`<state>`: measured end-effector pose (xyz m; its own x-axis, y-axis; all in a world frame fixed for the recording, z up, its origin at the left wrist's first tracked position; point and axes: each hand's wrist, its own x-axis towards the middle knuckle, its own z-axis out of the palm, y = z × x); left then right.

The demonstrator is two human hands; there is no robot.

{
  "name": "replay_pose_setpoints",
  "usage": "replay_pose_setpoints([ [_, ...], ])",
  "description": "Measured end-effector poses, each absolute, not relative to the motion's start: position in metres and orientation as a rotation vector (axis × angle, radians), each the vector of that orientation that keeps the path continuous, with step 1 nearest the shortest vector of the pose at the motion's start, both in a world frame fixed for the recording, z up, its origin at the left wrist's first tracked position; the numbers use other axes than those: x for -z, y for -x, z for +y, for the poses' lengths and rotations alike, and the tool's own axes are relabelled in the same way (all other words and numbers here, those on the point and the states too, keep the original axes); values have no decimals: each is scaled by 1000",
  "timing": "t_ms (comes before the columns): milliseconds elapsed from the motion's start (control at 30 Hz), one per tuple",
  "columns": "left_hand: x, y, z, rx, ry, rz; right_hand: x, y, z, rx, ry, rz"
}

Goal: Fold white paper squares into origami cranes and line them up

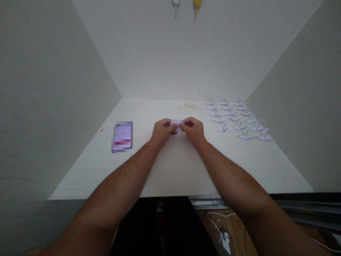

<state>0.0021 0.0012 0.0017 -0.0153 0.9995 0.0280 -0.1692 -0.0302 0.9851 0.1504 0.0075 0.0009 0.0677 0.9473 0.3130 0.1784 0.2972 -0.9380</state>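
Between my two hands is a small piece of folded white paper (176, 123), held over the middle of the white table (170, 170). My left hand (163, 132) pinches its left side, thumb on top. From the right, my right hand (194, 128) grips the other side with thumb and fingers closed. The thumbs nearly meet at the paper's near edge, and they cover part of it, so its exact folds are hard to make out. Several folded white paper cranes (234, 117) stand in rows on the table to the right of my right hand.
A blurred phone-like device (122, 137) with a pale purple screen lies on the left. Beige marks (188, 106) show near the back wall. Walls enclose the table on three sides, with two hooks (197, 4) above. A power strip (225, 243) and cables are on the floor.
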Motion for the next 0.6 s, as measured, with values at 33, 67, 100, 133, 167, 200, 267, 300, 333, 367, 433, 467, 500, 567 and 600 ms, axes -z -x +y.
replay_pose_setpoints([
  [33,-1,-2,1,-1320,-1105,1082,0,-150,8,-829,1127,-1382],
  [67,-1,-2,1,-1324,-1113,1086,2,-150,10,-839,1118,-1370],
  [100,-1,-2,1,-1329,-1120,1089,4,-149,11,-855,1108,-1356],
  [133,-1,-2,1,-1333,-1127,1090,5,-149,12,-873,1098,-1338],
  [167,-1,-2,1,-1337,-1131,1092,7,-149,13,-891,1087,-1317],
  [200,-1,-2,0,-1341,-1133,1093,8,-148,14,-909,1077,-1297],
  [267,-1,-2,0,-1347,-1135,1090,9,-148,15,-943,1059,-1264],
  [300,-1,-2,0,-1351,-1137,1089,9,-148,15,-956,1053,-1259],
  [333,-1,-2,0,-1358,-1137,1088,9,-148,15,-962,1052,-1263],
  [367,-1,-2,0,-1364,-1135,1089,8,-148,15,-962,1054,-1276],
  [433,-2,-2,0,-1373,-1129,1094,6,-148,13,-942,1070,-1312],
  [467,-2,-2,0,-1375,-1127,1096,5,-149,12,-927,1080,-1330],
  [500,-2,-2,0,-1377,-1126,1096,4,-149,11,-912,1088,-1344],
  [567,-3,-2,0,-1378,-1132,1087,2,-149,10,-889,1094,-1360],
  [600,-3,-3,-1,-1378,-1138,1084,1,-150,9,-882,1095,-1365],
])
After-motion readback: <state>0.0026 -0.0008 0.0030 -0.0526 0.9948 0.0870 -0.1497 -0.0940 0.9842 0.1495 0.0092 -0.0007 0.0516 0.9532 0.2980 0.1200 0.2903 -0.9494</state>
